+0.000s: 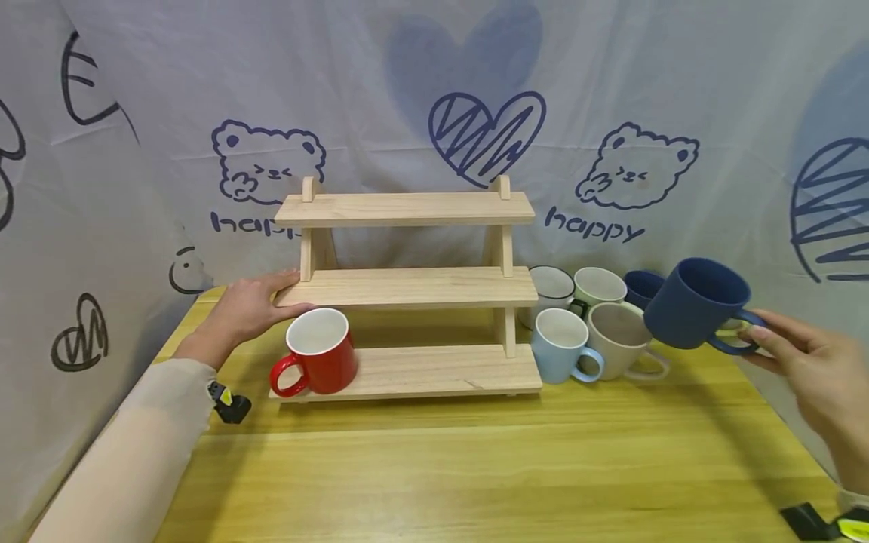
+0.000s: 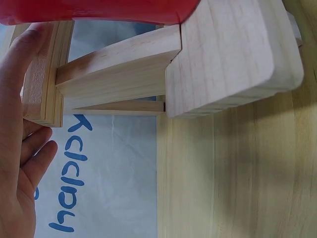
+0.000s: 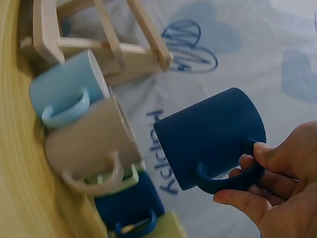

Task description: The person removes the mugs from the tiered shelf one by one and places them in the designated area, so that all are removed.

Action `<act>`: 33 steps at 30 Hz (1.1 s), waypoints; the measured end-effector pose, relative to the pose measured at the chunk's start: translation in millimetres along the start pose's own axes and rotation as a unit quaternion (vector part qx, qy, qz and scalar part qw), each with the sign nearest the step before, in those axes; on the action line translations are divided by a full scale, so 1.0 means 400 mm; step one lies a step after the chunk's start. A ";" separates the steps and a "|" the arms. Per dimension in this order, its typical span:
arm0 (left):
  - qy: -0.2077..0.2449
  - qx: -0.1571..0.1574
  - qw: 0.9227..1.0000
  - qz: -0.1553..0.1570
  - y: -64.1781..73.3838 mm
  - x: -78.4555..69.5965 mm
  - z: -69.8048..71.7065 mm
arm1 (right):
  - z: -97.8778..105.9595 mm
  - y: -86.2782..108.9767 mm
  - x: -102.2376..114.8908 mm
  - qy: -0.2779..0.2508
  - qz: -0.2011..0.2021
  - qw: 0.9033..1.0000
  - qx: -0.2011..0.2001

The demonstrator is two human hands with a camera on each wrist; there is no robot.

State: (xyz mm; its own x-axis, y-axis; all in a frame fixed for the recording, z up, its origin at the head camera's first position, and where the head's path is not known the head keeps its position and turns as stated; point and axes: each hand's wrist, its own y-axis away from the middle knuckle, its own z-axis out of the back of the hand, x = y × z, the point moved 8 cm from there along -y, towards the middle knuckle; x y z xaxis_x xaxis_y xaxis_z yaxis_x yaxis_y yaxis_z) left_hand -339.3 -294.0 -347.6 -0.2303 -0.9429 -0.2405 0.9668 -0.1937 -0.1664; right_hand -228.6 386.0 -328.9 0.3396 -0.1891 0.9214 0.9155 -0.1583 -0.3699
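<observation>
My right hand (image 1: 808,354) grips a dark blue mug (image 1: 692,305) by its handle, in the air above the table's right side. Thumb and fingers pinch that handle (image 3: 233,182) in the right wrist view. On the left, my left hand (image 1: 247,309) holds the end of the middle board of a three-tier wooden shelf (image 1: 407,286), thumb in front and fingers behind. A red mug (image 1: 322,354) with a white inside stands upright at the left end of the bottom board, its handle pointing left. In the left wrist view, the red mug (image 2: 99,11) shows only in part.
Right of the shelf, several mugs cluster on the wooden table (image 1: 475,467): a light blue mug (image 1: 558,351), a beige mug (image 1: 614,343), a white mug (image 1: 546,283), a pale green mug (image 1: 599,285) and another dark blue mug (image 1: 640,286). A printed curtain (image 1: 380,98) hangs behind.
</observation>
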 end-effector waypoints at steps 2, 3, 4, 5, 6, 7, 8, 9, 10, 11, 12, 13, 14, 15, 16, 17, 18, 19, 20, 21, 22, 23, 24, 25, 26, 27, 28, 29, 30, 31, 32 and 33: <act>0.001 0.001 1.000 0.001 0.000 0.000 0.000 | 0.016 0.000 -0.014 -0.007 0.004 1.000 -0.005; 0.001 0.002 1.000 0.000 0.000 0.000 0.000 | 0.023 -0.001 -0.022 -0.008 0.004 1.000 -0.009; 0.002 0.002 1.000 0.000 0.000 0.000 0.000 | 0.029 -0.001 -0.030 0.002 0.000 1.000 -0.014; 0.002 0.002 1.000 0.000 -0.001 0.001 0.000 | 0.036 -0.001 -0.040 0.011 -0.007 1.000 -0.019; 0.001 0.001 1.000 0.000 -0.001 0.001 0.000 | 0.042 -0.001 -0.050 0.028 -0.013 0.999 -0.025; 0.001 0.000 1.000 -0.001 -0.001 0.002 0.001 | 0.047 -0.002 -0.060 0.040 -0.021 0.999 -0.029; 0.001 -0.001 1.000 -0.002 -0.001 0.002 0.001 | 0.051 -0.002 -0.071 0.056 -0.032 0.997 -0.034; 0.000 -0.002 1.000 -0.002 -0.001 0.002 0.002 | 0.054 -0.002 -0.081 0.079 -0.041 0.995 -0.039; -0.001 -0.002 1.000 -0.003 -0.002 0.001 0.002 | 0.055 -0.002 -0.092 0.100 -0.052 0.993 -0.040; -0.002 -0.003 1.000 -0.004 -0.002 0.001 0.002 | 0.056 -0.002 -0.102 0.120 -0.060 0.990 -0.040; -0.003 -0.004 1.000 -0.005 -0.002 0.000 0.002 | 0.057 -0.001 -0.112 0.136 -0.067 0.988 -0.038; -0.003 -0.004 1.000 -0.006 -0.002 0.000 0.002 | 0.055 -0.001 -0.122 0.151 -0.075 0.985 -0.035; -0.002 -0.004 1.000 -0.006 -0.001 -0.001 0.002 | 0.055 0.001 -0.133 0.160 -0.082 0.983 -0.032; -0.002 -0.004 1.000 -0.006 0.000 -0.002 0.002 | 0.053 0.002 -0.142 0.167 -0.084 0.982 -0.028; 0.000 -0.004 1.000 -0.005 0.001 -0.002 0.001 | 0.052 0.003 -0.153 0.164 -0.089 0.982 -0.024; 0.002 -0.004 1.000 -0.005 0.002 -0.002 0.001 | 0.050 0.004 -0.162 0.157 -0.090 0.983 -0.021; 0.004 -0.005 1.000 -0.004 0.003 -0.001 0.002 | 0.049 0.005 -0.171 0.144 -0.090 0.985 -0.018; 0.005 -0.006 1.000 -0.004 0.005 0.000 0.001 | 0.047 0.005 -0.180 0.130 -0.091 0.987 -0.015; 0.007 -0.007 1.000 -0.005 0.005 0.001 0.001 | 0.045 0.005 -0.188 0.112 -0.091 0.989 -0.012; 0.008 -0.008 1.000 -0.005 0.006 0.001 0.000 | 0.043 0.006 -0.195 0.095 -0.091 0.991 -0.009; 0.009 -0.010 1.000 -0.005 0.006 0.004 0.000 | 0.042 0.006 -0.203 0.080 -0.093 0.992 -0.007; 0.009 -0.012 1.000 -0.005 0.005 0.006 0.000 | 0.041 0.006 -0.210 0.066 -0.093 0.993 -0.004; 0.009 -0.013 1.000 -0.004 0.004 0.008 -0.001 | 0.040 0.007 -0.217 0.057 -0.097 0.994 -0.003; 0.009 -0.014 1.000 -0.004 0.003 0.008 -0.001 | 0.039 0.008 -0.224 0.052 -0.101 0.994 -0.001; 0.008 -0.015 1.000 -0.006 0.001 0.008 0.000 | 0.038 0.008 -0.230 0.055 -0.104 0.993 0.001; 0.006 -0.015 1.000 -0.007 0.000 0.008 -0.001 | 0.037 0.009 -0.237 0.062 -0.108 0.992 0.001; 0.004 -0.017 1.000 -0.008 -0.001 0.010 0.000 | 0.037 0.010 -0.244 0.065 -0.113 0.992 0.000; 0.003 -0.018 1.000 -0.011 -0.002 0.008 0.001 | 0.036 0.011 -0.251 0.056 -0.116 0.992 0.000; 0.001 -0.017 1.000 -0.013 -0.002 0.007 0.001 | 0.036 0.012 -0.258 0.050 -0.119 0.992 0.001; 0.000 -0.016 1.000 -0.015 -0.002 0.005 0.001 | 0.035 0.013 -0.265 0.042 -0.121 0.992 0.000; 0.000 -0.015 1.000 -0.015 -0.001 0.004 0.002 | 0.035 0.014 -0.271 0.042 -0.121 0.992 -0.001; 0.000 -0.014 1.000 -0.015 0.000 0.005 0.002 | 0.035 0.015 -0.277 0.026 -0.122 0.992 -0.001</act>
State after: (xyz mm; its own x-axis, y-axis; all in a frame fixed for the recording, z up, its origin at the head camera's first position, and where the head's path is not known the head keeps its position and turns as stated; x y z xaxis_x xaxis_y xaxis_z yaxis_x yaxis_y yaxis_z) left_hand -339.8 -296.0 -347.4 -0.2582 -0.9371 -0.2348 0.9563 -0.2135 -0.1997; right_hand -257.8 419.4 -431.4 0.0971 -0.1948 0.9760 0.9684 -0.2080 -0.1378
